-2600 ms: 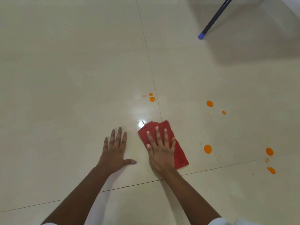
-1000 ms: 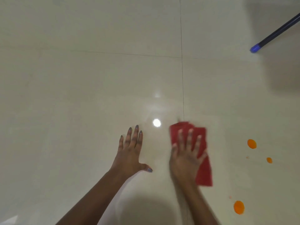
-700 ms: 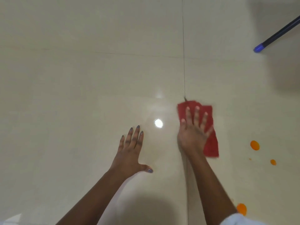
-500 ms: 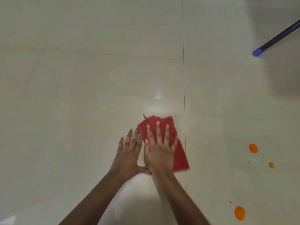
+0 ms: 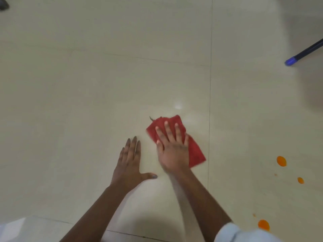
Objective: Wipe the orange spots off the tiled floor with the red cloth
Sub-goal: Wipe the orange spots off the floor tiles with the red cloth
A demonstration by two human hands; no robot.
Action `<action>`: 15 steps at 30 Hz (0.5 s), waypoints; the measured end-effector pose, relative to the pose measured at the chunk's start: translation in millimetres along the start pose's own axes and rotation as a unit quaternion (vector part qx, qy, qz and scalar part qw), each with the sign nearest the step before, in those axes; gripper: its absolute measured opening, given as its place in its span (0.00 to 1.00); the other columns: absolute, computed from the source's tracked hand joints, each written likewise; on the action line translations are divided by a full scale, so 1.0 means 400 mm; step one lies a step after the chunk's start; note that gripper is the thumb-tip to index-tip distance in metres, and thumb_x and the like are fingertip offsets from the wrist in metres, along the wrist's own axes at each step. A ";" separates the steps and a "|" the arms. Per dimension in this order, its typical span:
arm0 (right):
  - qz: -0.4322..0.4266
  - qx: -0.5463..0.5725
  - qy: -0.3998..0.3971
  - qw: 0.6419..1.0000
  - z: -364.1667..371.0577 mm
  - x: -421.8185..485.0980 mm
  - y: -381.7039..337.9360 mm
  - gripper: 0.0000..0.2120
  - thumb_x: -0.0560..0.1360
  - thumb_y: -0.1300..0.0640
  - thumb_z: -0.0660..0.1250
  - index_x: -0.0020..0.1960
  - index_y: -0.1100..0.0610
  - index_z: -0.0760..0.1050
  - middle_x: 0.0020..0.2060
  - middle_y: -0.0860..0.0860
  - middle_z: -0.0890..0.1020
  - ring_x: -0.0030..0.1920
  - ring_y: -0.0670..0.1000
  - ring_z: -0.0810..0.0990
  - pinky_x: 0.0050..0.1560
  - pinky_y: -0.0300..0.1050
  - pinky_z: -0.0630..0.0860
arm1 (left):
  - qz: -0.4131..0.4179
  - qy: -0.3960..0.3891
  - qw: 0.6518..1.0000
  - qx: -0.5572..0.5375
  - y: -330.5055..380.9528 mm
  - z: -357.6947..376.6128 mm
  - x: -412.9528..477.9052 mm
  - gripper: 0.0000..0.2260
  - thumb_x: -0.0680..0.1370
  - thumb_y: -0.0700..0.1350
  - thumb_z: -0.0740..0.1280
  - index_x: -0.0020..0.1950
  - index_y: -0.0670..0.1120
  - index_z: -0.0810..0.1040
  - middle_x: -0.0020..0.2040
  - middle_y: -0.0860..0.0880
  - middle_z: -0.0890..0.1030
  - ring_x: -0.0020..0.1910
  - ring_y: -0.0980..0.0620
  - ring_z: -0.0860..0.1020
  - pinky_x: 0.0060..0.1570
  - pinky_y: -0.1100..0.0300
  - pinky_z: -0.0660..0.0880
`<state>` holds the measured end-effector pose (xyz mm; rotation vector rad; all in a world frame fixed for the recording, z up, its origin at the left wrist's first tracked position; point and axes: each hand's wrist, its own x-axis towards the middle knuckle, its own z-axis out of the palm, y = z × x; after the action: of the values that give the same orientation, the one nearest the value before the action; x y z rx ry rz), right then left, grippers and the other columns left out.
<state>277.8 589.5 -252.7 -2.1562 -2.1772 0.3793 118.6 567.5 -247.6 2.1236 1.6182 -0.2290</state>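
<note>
My right hand (image 5: 172,151) lies flat with spread fingers on the folded red cloth (image 5: 196,151), pressing it to the cream tiled floor (image 5: 87,93) just left of a tile joint. My left hand (image 5: 130,164) rests flat on the bare tile beside it, fingers together, thumb out, holding nothing. Orange spots sit well to the right of the cloth: a large one (image 5: 281,161), a smaller one (image 5: 300,180) and another large one (image 5: 263,224) near the bottom edge. The tile under and around the cloth shows no spots.
A dark pole with a blue tip (image 5: 291,61) reaches in from the upper right, over a shadowed patch of floor. A light blue sleeve (image 5: 232,233) shows at the bottom right. A bright light reflection (image 5: 178,107) lies just beyond the cloth.
The right hand slid the cloth forward-right, back to the left beside the left hand, and now slightly forward-right again. The orange spots ahead of the cloth 2.6 s ago are gone. The left hand stays planted.
</note>
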 end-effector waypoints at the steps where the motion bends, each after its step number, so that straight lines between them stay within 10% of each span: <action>1: 0.011 -0.009 -0.008 1.000 -0.010 0.046 0.024 0.24 0.79 0.44 0.46 0.74 0.40 0.49 0.76 0.46 0.50 0.76 0.55 0.46 0.72 0.62 0.46 | 0.002 -0.007 1.000 0.006 -0.019 -0.003 -0.011 0.56 0.56 0.81 0.41 0.69 0.44 0.28 0.70 0.49 0.27 0.70 0.52 0.27 0.70 0.55 0.33; 5: 0.214 0.032 0.039 0.975 0.000 0.011 0.076 0.24 0.79 0.46 0.47 0.75 0.41 0.50 0.76 0.49 0.50 0.75 0.58 0.46 0.70 0.65 0.47 | 0.000 -0.026 1.000 -0.013 -0.028 0.000 -0.024 0.57 0.53 0.82 0.36 0.67 0.44 0.26 0.69 0.49 0.24 0.69 0.52 0.25 0.68 0.56 0.31; 11: -0.047 0.023 0.027 0.998 0.013 0.006 -0.103 0.23 0.78 0.46 0.49 0.73 0.42 0.58 0.75 0.48 0.58 0.75 0.58 0.54 0.70 0.65 0.51 | -0.005 -0.023 1.000 -0.006 -0.029 -0.017 -0.022 0.52 0.57 0.76 0.43 0.67 0.45 0.27 0.68 0.50 0.23 0.69 0.50 0.26 0.71 0.53 0.34; 15: 0.126 0.005 0.012 0.992 -0.005 0.118 0.079 0.24 0.79 0.45 0.47 0.74 0.40 0.48 0.76 0.45 0.48 0.76 0.55 0.45 0.72 0.62 0.45 | -0.021 -0.018 1.000 0.002 -0.047 -0.021 -0.023 0.54 0.58 0.77 0.47 0.68 0.44 0.27 0.69 0.49 0.25 0.69 0.50 0.26 0.70 0.55 0.34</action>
<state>307.9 636.3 -263.7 -2.4221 -1.8895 0.3733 96.8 567.2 -241.3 2.0786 1.6444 -0.2818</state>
